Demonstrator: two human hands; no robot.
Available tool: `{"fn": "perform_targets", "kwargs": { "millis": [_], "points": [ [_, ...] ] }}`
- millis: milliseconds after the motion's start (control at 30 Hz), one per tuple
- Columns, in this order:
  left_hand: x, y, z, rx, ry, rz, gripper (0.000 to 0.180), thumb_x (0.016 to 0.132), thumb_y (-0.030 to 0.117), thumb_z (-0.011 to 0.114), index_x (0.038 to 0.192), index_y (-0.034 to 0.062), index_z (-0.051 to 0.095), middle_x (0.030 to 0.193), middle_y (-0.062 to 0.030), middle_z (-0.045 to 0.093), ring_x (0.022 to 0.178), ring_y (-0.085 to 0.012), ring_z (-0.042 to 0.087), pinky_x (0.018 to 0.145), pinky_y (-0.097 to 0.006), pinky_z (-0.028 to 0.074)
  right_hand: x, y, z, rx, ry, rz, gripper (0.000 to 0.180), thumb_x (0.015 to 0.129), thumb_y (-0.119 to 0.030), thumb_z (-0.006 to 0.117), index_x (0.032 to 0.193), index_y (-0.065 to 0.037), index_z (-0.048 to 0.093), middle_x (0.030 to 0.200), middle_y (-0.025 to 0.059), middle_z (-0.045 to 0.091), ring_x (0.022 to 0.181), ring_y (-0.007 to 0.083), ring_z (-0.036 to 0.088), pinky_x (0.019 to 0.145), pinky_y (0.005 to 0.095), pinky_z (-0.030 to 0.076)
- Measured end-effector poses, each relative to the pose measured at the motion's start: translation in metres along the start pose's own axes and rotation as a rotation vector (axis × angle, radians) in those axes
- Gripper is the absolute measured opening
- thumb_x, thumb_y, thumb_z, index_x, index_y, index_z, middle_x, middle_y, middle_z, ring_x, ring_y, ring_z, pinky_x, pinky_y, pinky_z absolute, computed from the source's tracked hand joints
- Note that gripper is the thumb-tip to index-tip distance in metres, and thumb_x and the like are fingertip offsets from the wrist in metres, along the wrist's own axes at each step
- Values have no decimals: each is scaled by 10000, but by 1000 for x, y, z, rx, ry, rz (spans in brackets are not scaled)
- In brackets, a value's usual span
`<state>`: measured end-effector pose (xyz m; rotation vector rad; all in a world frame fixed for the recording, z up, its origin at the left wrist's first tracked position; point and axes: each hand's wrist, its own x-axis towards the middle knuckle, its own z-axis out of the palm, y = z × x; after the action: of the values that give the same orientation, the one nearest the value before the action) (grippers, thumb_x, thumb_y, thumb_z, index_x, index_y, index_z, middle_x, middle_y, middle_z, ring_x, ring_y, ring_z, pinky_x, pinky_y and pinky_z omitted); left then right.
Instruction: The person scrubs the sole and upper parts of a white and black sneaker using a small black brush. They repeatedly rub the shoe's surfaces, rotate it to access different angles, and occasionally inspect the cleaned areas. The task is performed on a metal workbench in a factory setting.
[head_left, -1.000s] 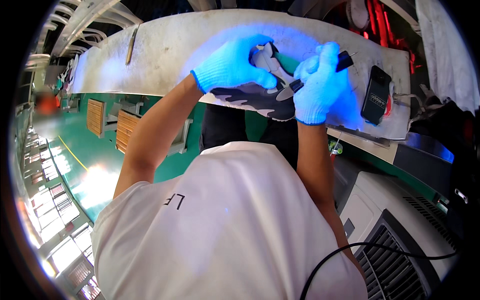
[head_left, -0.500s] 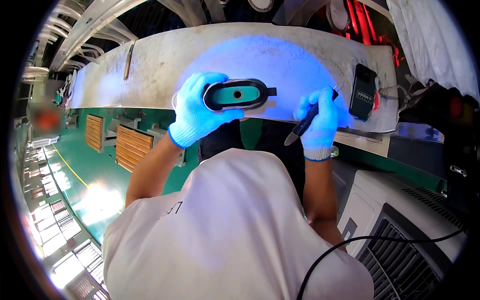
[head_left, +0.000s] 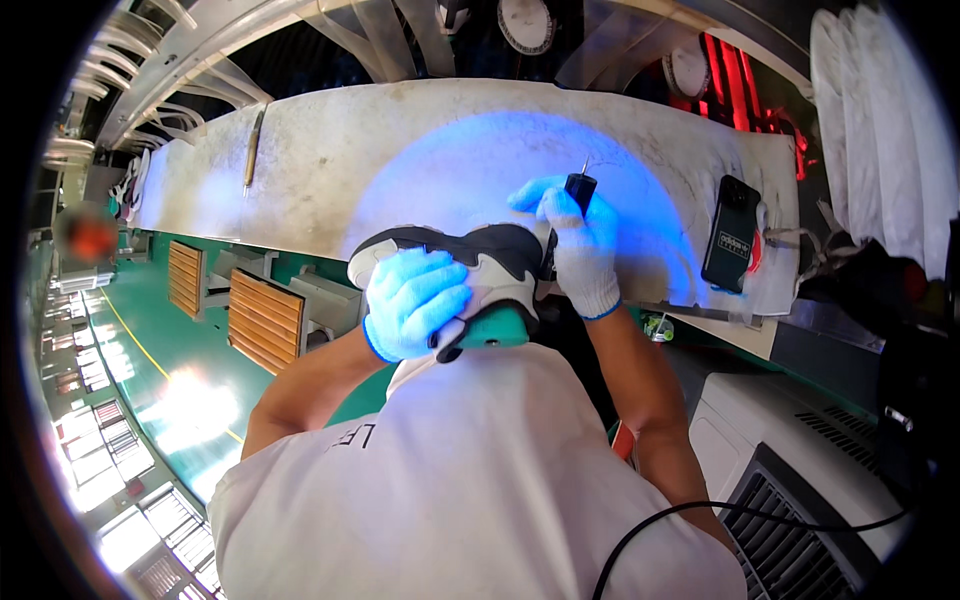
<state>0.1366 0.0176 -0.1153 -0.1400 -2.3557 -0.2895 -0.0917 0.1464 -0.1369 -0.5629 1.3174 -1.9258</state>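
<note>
My left hand [head_left: 412, 302], in a white knit glove lit blue, is closed around the side of a grey and white shoe [head_left: 505, 278] with a black sole edge. The shoe lies tipped on its side close to my chest, its sole turned toward the bench. A teal shoe last [head_left: 498, 325] fills its opening. Just right of the shoe, my gloved right hand [head_left: 588, 248] grips a black-handled tool [head_left: 579, 192] whose thin metal point sticks up away from me. The tool's lower end is hidden by the hand and shoe.
A pale, stained workbench [head_left: 310, 150] runs across in front, under a round patch of blue-violet light. On it lie a black phone [head_left: 732, 235] at right and a slim tool [head_left: 254, 150] at left. Slatted wooden tops [head_left: 265, 312] stand left; a grey vented machine [head_left: 745, 425] stands right.
The shoe has been rolled from opening-up onto its side and brought closer to me. My right hand has moved left toward it, and the tool now points away from me.
</note>
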Motion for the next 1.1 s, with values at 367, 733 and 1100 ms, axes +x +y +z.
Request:
{"fn": "perform_targets", "kwargs": {
  "millis": [367, 733, 1100],
  "points": [
    [4, -21, 20, -23, 140, 30, 300, 858, 217, 946, 1044, 83, 752, 1103, -120, 798, 962, -303, 781, 742, -430, 619, 32, -26, 19, -512, -325, 414, 366, 1043, -325, 765, 964, 29, 724, 790, 61, 691, 760, 145, 666, 731, 378, 561],
    [14, -26, -1, -94, -72, -22, 318, 998, 363, 794, 1151, 87, 752, 1162, -125, 784, 1010, -348, 773, 841, -474, 610, 29, 6, 9, 311, -86, 560, 341, 1149, -326, 670, 1088, 9, 699, 1119, 178, 759, 1016, 255, 760, 955, 402, 648],
    [20, -31, 6, -188, -28, -43, 286, 939, 232, 841, 1138, 45, 753, 1147, -119, 783, 969, -335, 757, 781, -461, 588, 62, -16, 25, -701, -753, 228, 280, 1031, -253, 707, 1059, 24, 734, 840, 65, 672, 811, 156, 602, 775, 364, 532]
  ]
}}
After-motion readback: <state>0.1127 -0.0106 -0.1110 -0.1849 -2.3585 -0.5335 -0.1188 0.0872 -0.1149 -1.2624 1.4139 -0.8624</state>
